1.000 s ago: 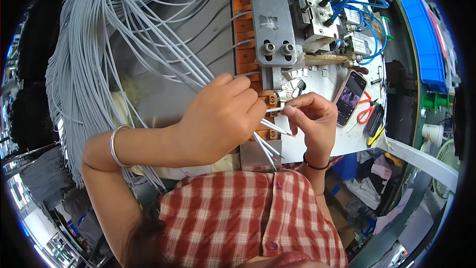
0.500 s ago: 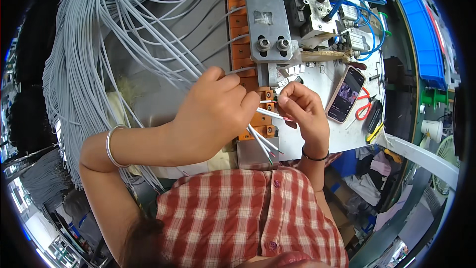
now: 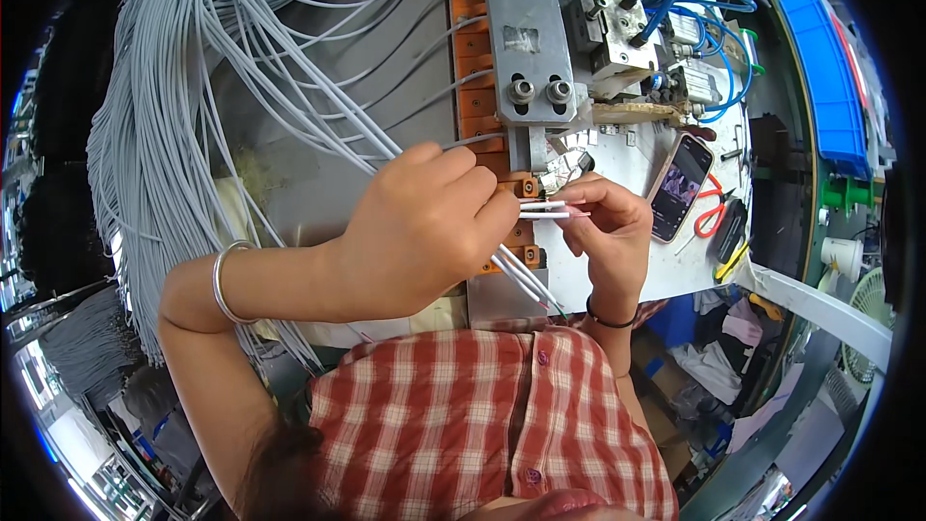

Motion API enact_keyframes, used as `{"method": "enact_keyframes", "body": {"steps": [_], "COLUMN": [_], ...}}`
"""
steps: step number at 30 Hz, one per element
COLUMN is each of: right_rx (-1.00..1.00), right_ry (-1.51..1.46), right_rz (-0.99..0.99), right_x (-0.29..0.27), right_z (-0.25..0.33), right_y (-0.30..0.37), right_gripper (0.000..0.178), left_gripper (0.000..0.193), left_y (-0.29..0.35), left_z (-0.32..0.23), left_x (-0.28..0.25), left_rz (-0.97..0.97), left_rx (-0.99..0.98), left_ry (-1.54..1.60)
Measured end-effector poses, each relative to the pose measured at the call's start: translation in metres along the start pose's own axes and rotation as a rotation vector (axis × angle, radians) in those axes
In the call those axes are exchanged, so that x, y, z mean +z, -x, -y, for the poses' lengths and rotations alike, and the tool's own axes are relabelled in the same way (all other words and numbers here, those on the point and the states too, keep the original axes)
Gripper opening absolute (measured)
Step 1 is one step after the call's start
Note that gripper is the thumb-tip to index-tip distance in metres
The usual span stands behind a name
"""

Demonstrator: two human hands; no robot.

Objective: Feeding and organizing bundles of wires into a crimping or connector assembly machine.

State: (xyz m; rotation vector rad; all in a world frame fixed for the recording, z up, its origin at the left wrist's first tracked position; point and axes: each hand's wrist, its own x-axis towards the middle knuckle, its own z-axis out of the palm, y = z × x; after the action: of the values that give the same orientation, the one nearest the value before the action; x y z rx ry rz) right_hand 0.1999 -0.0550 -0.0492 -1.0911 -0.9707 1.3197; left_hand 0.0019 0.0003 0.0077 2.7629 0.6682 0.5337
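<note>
My left hand [image 3: 429, 232] is closed in a fist around several grey cables, which run up and left into a big hanging bundle [image 3: 159, 125]. From its right side stick out the pale cable ends [image 3: 521, 275], some with thin coloured inner wires at the tips. My right hand [image 3: 617, 236] has thumb and fingers drawn around the tips of two or three upper ends; the fingers partly hide the exact contact. Behind both hands runs a row of orange blocks [image 3: 470, 48], with single grey cables leading to it.
A thick metal plate [image 3: 531, 29] with two bolts stands beside the orange row. Blue air tubes [image 3: 666, 14] loop over metal valves at the upper right. A phone [image 3: 680, 188], red-handled cutters [image 3: 712, 217] and a yellow-and-black tool [image 3: 733, 256] lie right of my right hand. A blue bin [image 3: 825, 82] is farther right.
My right hand has moved slightly right and down, with its fingers now at different cable tips. The left fist has shifted a little right with the cables, whose upper ends lie closer together.
</note>
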Motion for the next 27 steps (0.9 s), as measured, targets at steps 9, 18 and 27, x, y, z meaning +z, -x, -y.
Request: {"method": "enact_keyframes", "body": {"steps": [9, 18, 27], "right_rx": [0.069, 0.154, 0.085], "right_ry": [-0.014, -0.348, 0.040], "right_rz": [-0.097, 0.240, -0.025], "right_x": [0.005, -0.002, -0.002], "right_z": [0.001, 0.004, -0.001], "right_y": [0.002, 0.001, 0.000], "right_gripper": [0.007, 0.007, 0.006], "left_gripper": [0.024, 0.017, 0.017], "left_y": [0.002, 0.000, 0.001], "left_z": [-0.001, 0.000, -0.001], "left_x": [0.005, 0.002, 0.010], "left_rz": [-0.038, -0.058, -0.011], "left_rx": [-0.025, 0.002, 0.023], "left_ry": [-0.031, 0.006, 0.006]}}
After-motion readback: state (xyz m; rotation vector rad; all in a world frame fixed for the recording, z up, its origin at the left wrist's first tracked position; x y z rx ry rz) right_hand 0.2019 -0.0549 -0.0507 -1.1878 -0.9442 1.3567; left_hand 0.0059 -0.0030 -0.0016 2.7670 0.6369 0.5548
